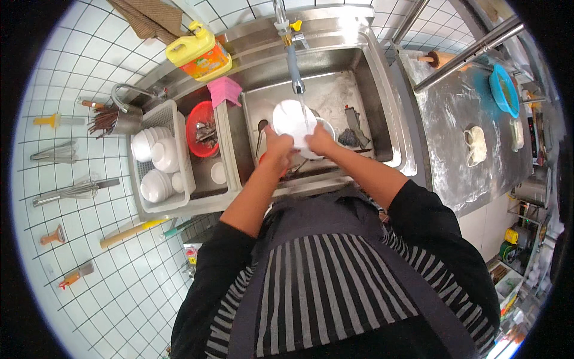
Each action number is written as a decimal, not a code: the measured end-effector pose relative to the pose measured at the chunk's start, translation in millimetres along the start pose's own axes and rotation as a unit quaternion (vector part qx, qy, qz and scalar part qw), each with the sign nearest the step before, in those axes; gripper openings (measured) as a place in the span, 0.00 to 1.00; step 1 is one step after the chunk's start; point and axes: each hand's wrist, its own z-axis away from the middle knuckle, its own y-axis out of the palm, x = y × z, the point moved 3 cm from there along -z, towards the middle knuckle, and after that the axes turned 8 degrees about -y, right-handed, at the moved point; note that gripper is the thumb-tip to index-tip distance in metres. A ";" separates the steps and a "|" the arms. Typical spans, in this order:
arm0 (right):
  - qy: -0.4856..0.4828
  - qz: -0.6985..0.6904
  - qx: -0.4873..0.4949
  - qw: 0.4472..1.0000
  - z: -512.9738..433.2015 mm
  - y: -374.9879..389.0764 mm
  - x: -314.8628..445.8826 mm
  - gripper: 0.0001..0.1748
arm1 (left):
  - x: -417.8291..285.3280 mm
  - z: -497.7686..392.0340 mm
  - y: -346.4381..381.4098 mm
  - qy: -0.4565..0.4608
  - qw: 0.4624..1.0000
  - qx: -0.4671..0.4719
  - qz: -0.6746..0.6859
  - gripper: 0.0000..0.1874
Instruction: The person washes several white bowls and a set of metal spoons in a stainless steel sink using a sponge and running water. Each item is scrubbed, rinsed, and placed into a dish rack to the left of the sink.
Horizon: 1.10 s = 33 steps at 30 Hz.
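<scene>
Under a stream of water from the tap's grey spout, a white round dish is held over the large steel sink. My left hand grips its near left edge. On its near right side, my right hand has hold of it too; the fingers are partly blurred. Another white bowl or basin lies beneath, mostly hidden by the dish and my right hand. To the right, a dark scouring pad and a grey cloth or glove rest on the sink floor.
A white plastic basket with stacked white bowls stands left, near a red basin holding metal utensils. A pink cloth hangs over the sink divider. Behind stands a yellow detergent jug. A floured steel table is at right.
</scene>
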 end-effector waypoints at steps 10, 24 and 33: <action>-0.046 0.186 -0.116 0.975 -0.9 -7.6 -0.2 0.18 | 4.3 5.4 -0.3 -0.054 0.994 0.085 -0.035 0.48; 0.122 -0.214 0.108 0.963 5.2 16.7 -24.7 0.17 | 0.2 24.9 -4.4 0.092 0.993 -0.080 0.000 0.48; 0.007 -0.018 0.056 0.998 7.7 5.9 -11.1 0.34 | 10.6 26.3 -7.0 0.057 0.998 -0.031 0.009 0.53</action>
